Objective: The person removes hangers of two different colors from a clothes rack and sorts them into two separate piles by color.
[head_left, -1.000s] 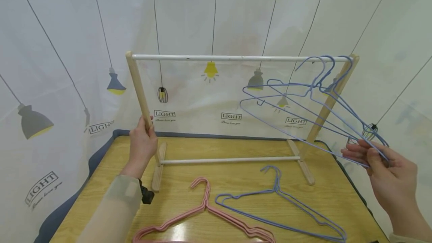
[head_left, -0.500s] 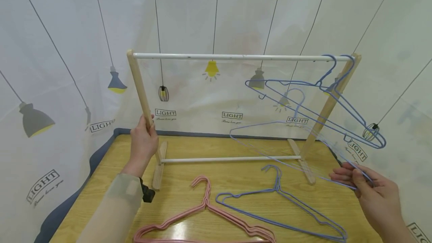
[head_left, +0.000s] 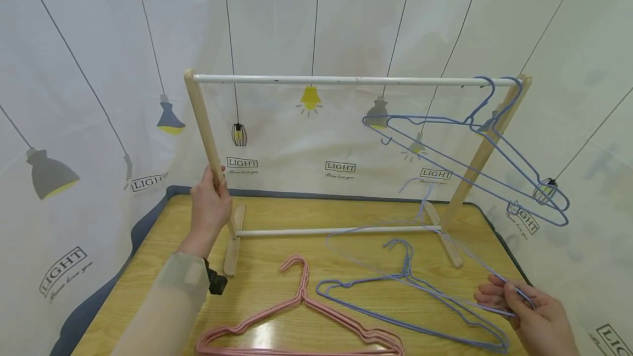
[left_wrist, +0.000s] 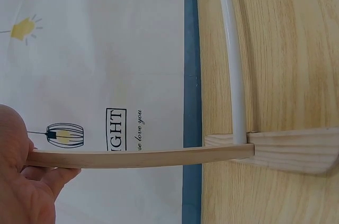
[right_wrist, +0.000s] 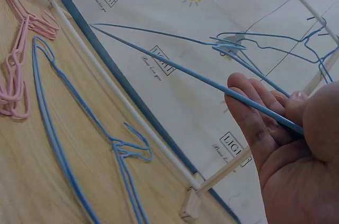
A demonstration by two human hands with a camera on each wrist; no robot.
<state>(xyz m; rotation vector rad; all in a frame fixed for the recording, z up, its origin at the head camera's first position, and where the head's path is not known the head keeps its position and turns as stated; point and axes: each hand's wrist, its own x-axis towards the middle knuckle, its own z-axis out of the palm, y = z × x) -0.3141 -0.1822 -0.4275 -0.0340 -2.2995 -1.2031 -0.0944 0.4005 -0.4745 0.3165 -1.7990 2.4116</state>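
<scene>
My left hand (head_left: 210, 210) grips the left wooden post (head_left: 201, 120) of a small clothes rack; the left wrist view shows fingers and thumb around the wood. At lower right, my right hand (head_left: 539, 317) holds a thin blue wire hanger (right_wrist: 190, 74) by one end. That hanger slants up and left, its hook off the rail and in front of the rack's right foot. Two blue hangers (head_left: 487, 103) hang at the right end of the white top rail (head_left: 321, 79). Blue hangers (head_left: 406, 268) lie stacked on the table beneath the held one.
Stacked pink hangers (head_left: 272, 312) lie at the table's front middle, left of the blue stack. A white lower bar (head_left: 321, 232) joins the rack's feet near the tabletop (head_left: 168, 268). A lamp-printed curtain (head_left: 277, 26) stands close behind and on both sides.
My right hand has taken one blue hanger off the rail's right end and lowered it towards the table, down and left. My left hand stays on the post.
</scene>
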